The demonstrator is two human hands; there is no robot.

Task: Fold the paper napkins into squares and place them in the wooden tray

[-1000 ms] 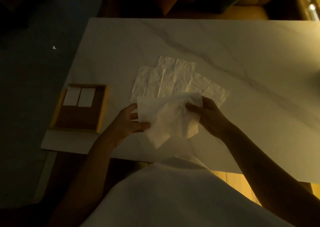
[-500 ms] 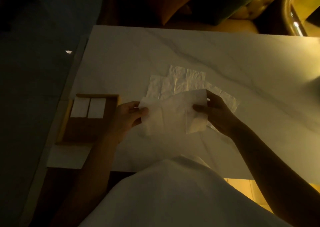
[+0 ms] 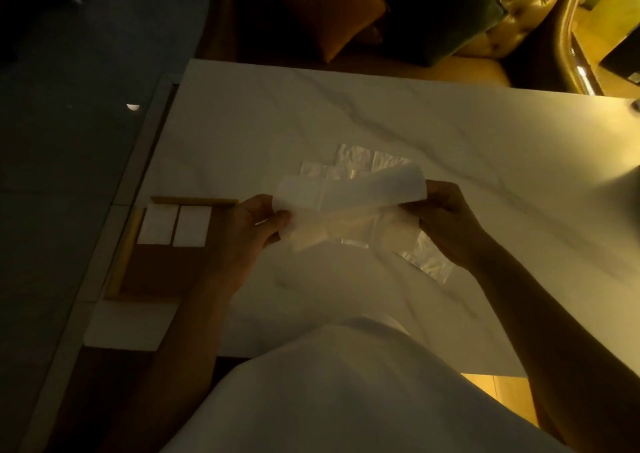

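A white paper napkin is stretched in the air between both hands, its upper half curling over toward me in a lengthwise fold. My left hand pinches its left end and my right hand pinches its right end. Beneath it, several unfolded crinkled napkins lie overlapping on the white marble table, partly hidden by the held one. The wooden tray sits at the table's left edge with two folded white napkins side by side in its far part.
A flat white sheet lies under the tray's near side. Dark floor runs left of the table. Cushions and a golden tufted seat stand beyond the far edge. My white-clothed torso fills the lower view.
The crumpled napkin has been pulled out flat between my hands, lifted, and its top edge now rolls over into a fold. My hands have moved farther apart.
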